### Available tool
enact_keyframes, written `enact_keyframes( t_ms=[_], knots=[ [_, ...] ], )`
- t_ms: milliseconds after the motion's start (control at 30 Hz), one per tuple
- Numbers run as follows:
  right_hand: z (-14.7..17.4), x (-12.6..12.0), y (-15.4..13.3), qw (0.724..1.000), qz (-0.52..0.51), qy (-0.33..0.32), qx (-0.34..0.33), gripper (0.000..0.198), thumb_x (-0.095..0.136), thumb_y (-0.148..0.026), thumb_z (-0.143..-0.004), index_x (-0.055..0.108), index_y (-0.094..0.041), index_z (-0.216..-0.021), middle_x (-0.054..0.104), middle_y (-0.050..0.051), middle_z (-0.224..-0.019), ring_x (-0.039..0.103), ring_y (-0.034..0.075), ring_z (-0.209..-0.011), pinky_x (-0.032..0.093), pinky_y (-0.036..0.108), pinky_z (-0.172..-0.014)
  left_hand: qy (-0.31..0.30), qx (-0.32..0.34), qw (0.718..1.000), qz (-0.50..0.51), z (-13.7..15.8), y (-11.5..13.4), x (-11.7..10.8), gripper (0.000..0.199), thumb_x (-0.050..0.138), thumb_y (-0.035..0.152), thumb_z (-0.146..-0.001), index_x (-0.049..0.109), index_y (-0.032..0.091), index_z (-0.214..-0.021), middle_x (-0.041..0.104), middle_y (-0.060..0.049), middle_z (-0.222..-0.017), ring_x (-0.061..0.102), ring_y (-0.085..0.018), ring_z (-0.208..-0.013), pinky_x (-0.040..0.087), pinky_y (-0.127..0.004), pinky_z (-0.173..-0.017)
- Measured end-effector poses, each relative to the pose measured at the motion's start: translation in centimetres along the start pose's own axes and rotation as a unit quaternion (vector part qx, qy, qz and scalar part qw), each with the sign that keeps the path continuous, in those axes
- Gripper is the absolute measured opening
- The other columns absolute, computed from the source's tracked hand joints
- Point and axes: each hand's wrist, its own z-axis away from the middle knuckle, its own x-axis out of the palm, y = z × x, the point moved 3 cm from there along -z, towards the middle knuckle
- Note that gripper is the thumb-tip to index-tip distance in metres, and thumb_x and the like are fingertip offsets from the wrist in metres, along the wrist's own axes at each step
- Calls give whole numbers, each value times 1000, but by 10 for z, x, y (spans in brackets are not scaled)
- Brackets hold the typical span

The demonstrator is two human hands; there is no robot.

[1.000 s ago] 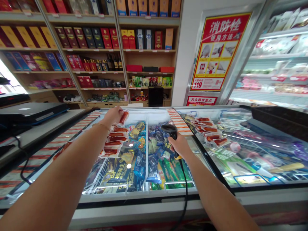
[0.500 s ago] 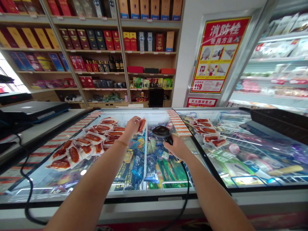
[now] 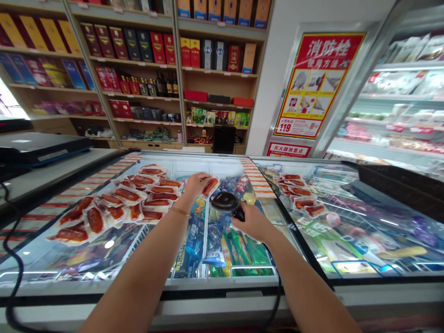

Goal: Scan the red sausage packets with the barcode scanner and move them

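Sausage pack [image 3: 210,186], finger-pinched by the left hand [image 3: 194,186] at frame centre, has been brought nearer the scanner [image 3: 225,201] gripped by the right hand [image 3: 255,222]; the working gap appears almost closed

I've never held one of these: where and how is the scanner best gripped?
Probably by the handle, coming from the right. The scanner has a broad, rounded end at the left; its narrower handle slants down rightward into the right hand, whose grip leaves the broad end uncovered.
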Motion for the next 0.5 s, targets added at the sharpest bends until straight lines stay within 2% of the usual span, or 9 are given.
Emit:
enact_keyframes(
  t_ms=[500],
  knots=[
    [1, 2, 2, 1000, 3, -8, 8, 14, 57, -27, -77, 61, -16, -85, 62, 3, -69, 52, 14, -63, 34, 23, -58, 20, 12, 1000, 20, -3, -3, 1, 24, 61, 36, -82, 76, 20, -90, 76, -4, -96, 68, -20, -90, 50, -28, -85]
  ],
)
